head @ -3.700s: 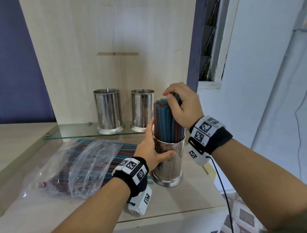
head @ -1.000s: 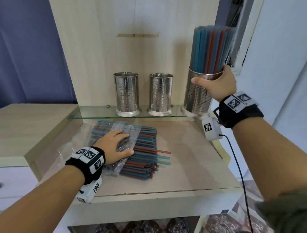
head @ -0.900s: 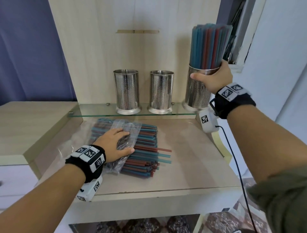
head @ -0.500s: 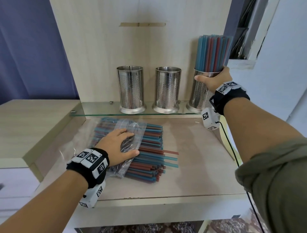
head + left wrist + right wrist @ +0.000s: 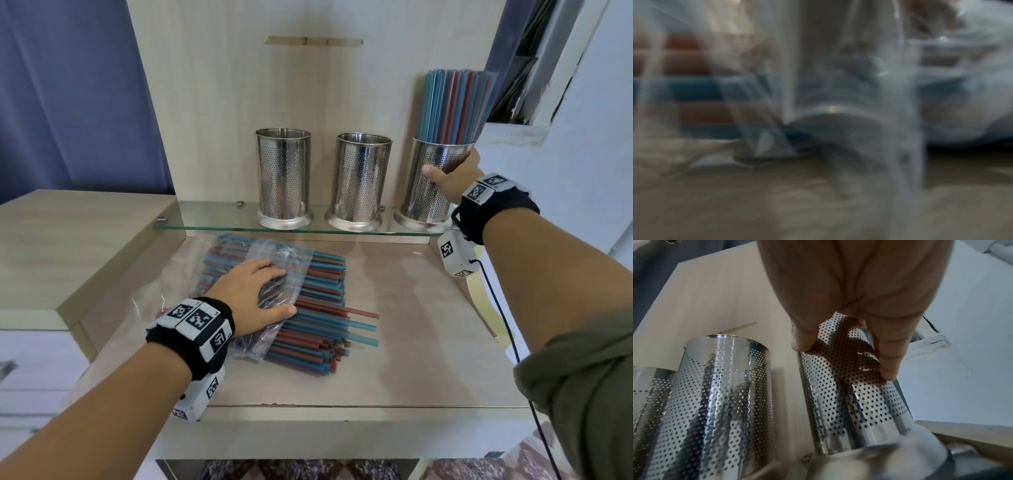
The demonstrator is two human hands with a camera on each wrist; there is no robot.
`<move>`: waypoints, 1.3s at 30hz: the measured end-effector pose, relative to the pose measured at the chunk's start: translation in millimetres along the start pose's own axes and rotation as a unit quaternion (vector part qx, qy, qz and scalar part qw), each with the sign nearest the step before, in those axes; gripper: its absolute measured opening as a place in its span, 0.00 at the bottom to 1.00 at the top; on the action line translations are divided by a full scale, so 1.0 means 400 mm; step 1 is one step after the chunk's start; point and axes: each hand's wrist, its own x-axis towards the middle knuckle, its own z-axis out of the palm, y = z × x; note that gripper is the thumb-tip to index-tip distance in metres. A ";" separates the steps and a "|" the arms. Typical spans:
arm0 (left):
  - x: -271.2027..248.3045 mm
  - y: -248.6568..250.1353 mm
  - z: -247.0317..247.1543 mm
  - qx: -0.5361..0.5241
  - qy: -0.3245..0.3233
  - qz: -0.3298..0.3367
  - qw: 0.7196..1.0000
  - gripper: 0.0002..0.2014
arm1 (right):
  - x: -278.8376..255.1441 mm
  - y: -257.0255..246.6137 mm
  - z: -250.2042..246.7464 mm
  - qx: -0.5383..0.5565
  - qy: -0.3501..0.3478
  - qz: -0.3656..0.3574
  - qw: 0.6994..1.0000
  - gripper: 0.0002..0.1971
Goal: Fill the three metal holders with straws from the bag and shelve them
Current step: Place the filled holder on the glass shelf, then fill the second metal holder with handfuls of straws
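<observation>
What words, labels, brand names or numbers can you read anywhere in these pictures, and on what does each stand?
None can be read.
Wristbands on the left hand and right hand: square black-and-white code patterns only, no letters.
Metal holders, straws, bag: no print visible.
Left wrist view: too blurred to tell.

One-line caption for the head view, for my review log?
Right hand grips straw-filled holder on the glass shelf beside two empty holders; left hand presses the straw bag.
</observation>
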 end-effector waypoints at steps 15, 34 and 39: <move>-0.007 0.009 -0.006 0.001 -0.002 -0.002 1.000 0.62 | -0.175 -0.153 -0.024 -0.032 0.187 -0.216 0.958 0.44; -0.013 0.020 -0.011 0.004 -0.006 -0.010 1.000 0.39 | -0.219 -0.258 0.090 0.091 -0.063 -0.125 0.986 0.60; -0.012 0.016 -0.011 -0.003 -0.007 -0.009 1.000 0.44 | -0.342 -0.197 -0.026 0.078 -0.046 -0.180 0.980 0.62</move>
